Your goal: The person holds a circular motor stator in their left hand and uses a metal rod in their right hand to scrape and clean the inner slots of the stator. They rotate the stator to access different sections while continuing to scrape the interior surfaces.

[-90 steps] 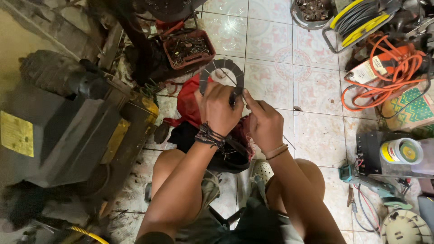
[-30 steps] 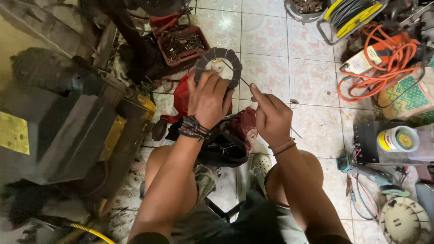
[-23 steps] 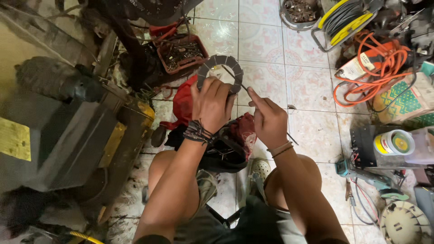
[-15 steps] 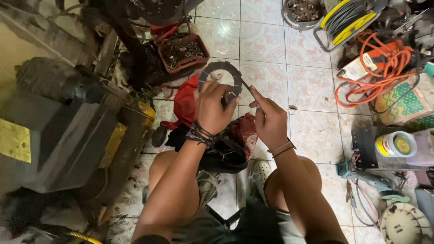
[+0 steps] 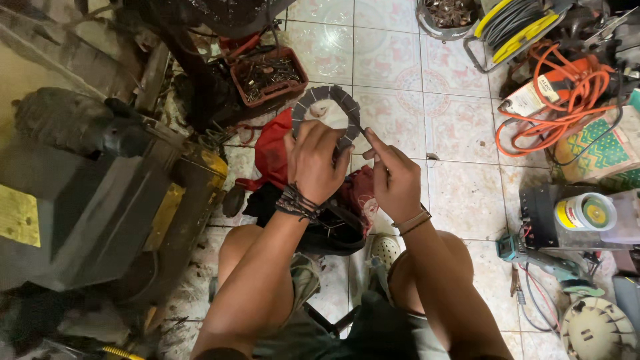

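Centre of frame: the left hand point(image 5: 319, 162) gripped the lower edge of a grey segmented ring point(image 5: 326, 115), fingers curled around it, holding it above the tiled floor point(image 5: 460, 133). The right hand point(image 5: 395, 177), just right of the ring, pinched a thin dark rod point(image 5: 361, 131) whose tip touched the ring's right side. Upper left: 1 red tray point(image 5: 269, 78). Upper right: an orange cable point(image 5: 567, 100).

One head-worn camera looks steeply down, close above the tiled floor point(image 5: 400, 120).
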